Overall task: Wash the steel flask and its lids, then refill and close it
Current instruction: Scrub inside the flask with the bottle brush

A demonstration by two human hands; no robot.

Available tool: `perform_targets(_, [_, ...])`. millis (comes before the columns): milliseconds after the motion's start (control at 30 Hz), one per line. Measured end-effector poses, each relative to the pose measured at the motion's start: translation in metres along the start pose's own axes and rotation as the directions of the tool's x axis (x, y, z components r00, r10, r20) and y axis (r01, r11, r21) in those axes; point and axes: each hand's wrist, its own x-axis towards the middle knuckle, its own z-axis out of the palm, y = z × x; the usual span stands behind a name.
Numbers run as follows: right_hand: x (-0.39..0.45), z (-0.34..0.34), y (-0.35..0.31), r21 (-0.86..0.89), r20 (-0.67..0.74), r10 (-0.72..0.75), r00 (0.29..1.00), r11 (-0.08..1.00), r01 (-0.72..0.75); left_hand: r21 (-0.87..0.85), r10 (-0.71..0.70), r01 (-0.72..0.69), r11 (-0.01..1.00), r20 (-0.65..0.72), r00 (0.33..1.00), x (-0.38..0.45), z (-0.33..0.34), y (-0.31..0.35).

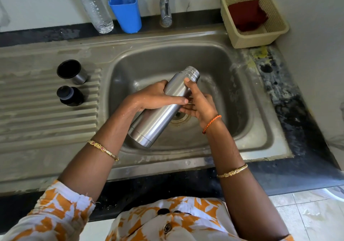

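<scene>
The steel flask [158, 118] hangs tilted over the sink basin [232, 84], its open threaded mouth pointing up and to the right. My left hand [154, 97] wraps over its upper body from the left. My right hand [199, 103] holds it from the right, thumb near the neck. Both hands look wet. On the ribbed drainboard [37, 114] to the left stand the steel cup lid [72, 71], mouth up, and the black inner stopper [69, 96].
The tap [165, 4] stands behind the basin, with no water running. A clear plastic bottle [95, 8] and a blue holder [126, 12] with a brush stand at the back left. A cream basket [255, 15] holding a red cloth sits at the back right.
</scene>
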Motion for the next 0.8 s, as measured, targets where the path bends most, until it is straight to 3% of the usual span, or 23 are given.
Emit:
perform_targets(333, [0.0037,-0.0016,0.0029,-0.069,0.076,0.122,0.99,0.991,-0.117,0.009,-0.058,0.058,0.998,-0.003,0.998,-0.0033,0.0055,-0.009])
perform_targets(800, [0.0047,-0.0036,0.0038,-0.082,0.119,0.127,0.985,0.99,-0.118,-0.018,-0.08,0.08,0.997,0.017,0.997,-0.0103,0.0042,-0.003])
